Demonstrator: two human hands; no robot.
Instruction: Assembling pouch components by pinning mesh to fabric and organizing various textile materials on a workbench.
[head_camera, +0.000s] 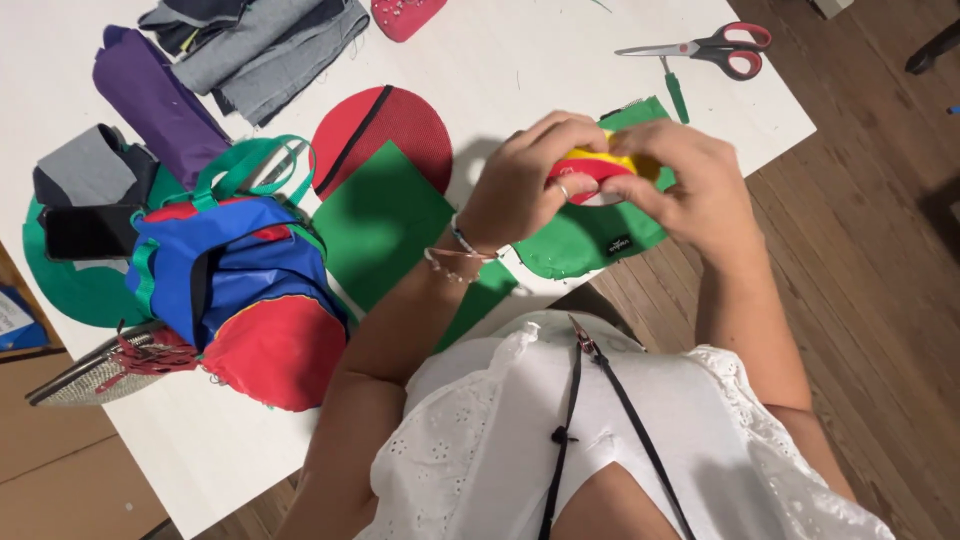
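Right of centre, left hand (528, 178) and right hand (690, 185) both pinch a small red-and-yellow fabric piece (597, 166), folded, edges layered. It sits just above a green panel (590, 238) on the white table (520, 60).

White table (520, 60) over dark wood plank floor (870, 250); tan panel (60, 470), perhaps cabinet, lower left; even light.

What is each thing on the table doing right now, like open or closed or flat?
Scissors: closed, lying flat.
Red and yellow fabric piece: held up, pinched by both hands.
Left hand: gripping the piece.
Right hand: gripping the piece.
Green fabric: spread flat.
Red circle: lying flat, partly covered.
Blue and red bag: standing, bulging.
Purple umbrella: folded.
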